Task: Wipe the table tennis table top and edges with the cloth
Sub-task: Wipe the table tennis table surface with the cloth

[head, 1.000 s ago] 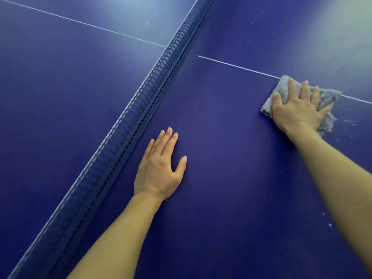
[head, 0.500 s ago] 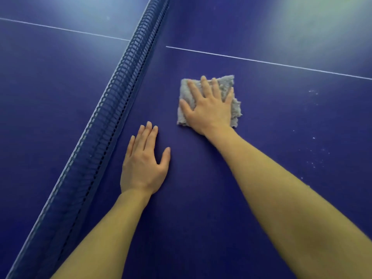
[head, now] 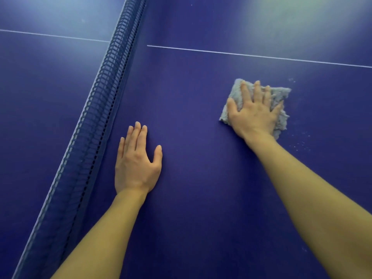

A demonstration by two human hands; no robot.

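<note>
The top is being wiped, on the half to the right of the net [head: 100,109]. The right hand [head: 254,115] lies flat on the cloth [head: 280,94], fingers straight and spread, pressing it to the table [head: 201,208] rather than pinching it. The thumb sits at the cloth's net-side edge. The cloth is a grey, crumpled square, well to the right of the net and a little short of the white line [head: 261,55] that runs away from the net. The left hand [head: 137,164] rests palm down on bare table just beside the net, fingers straight and close together, thumb out, holding nothing (a brace for the lean, I judge).

Pale specks [head: 300,144] lie just past the cloth, on its side away from the net, so that patch looks not yet cleaned. The next move, as I judge it, calls for a flat-palmed stroke away from the net over those specks, with even pressure so the cloth neither bunches nor slips from under the palm. The edges are out of view, and I cannot tell whether they have been done
</note>
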